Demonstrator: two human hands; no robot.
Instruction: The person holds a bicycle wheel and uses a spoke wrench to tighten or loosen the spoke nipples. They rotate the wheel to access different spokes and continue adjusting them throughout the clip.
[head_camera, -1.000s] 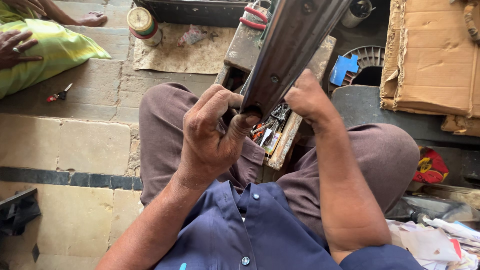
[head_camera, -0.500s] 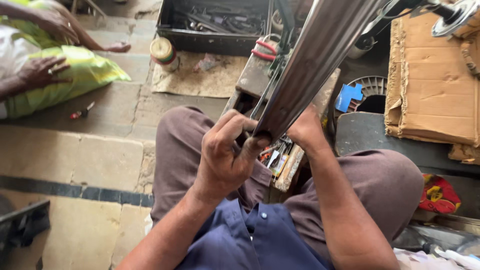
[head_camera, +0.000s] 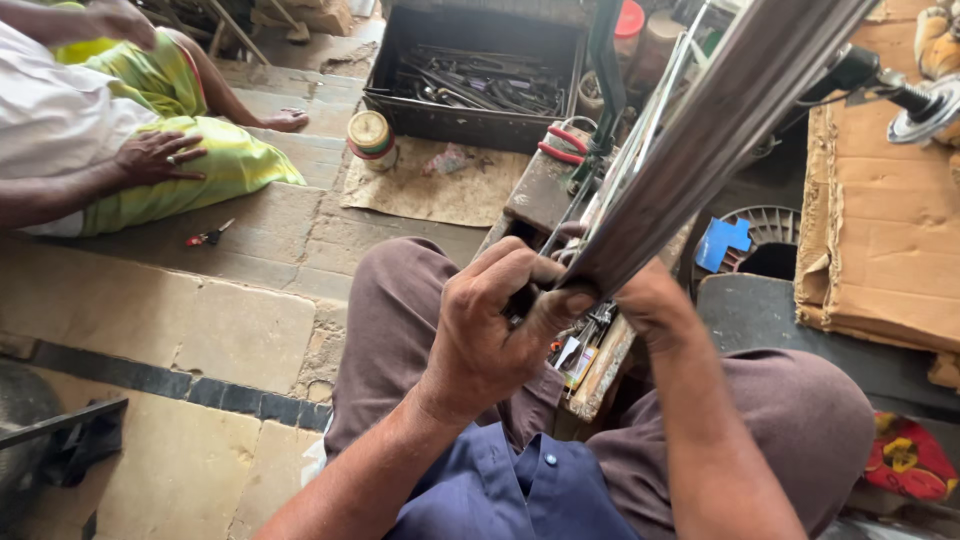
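Two hands on one long metal bar (head_camera: 700, 150): left hand (head_camera: 490, 330) fingers clamped around its end, right hand (head_camera: 645, 300) grip hidden, can't tell

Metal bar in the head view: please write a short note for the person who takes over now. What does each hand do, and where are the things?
Left hand: closed around the near end of the metal bar, thumb pressed on its tip.
Right hand: grips the same end from the other side, partly hidden behind the bar.
Bar: slants up and away over the lap, far end out of view.
Nearby: wooden block with small tools between the knees; open toolbox ahead; red-handled pliers beside it.
Done or left: cannot tell from this view.
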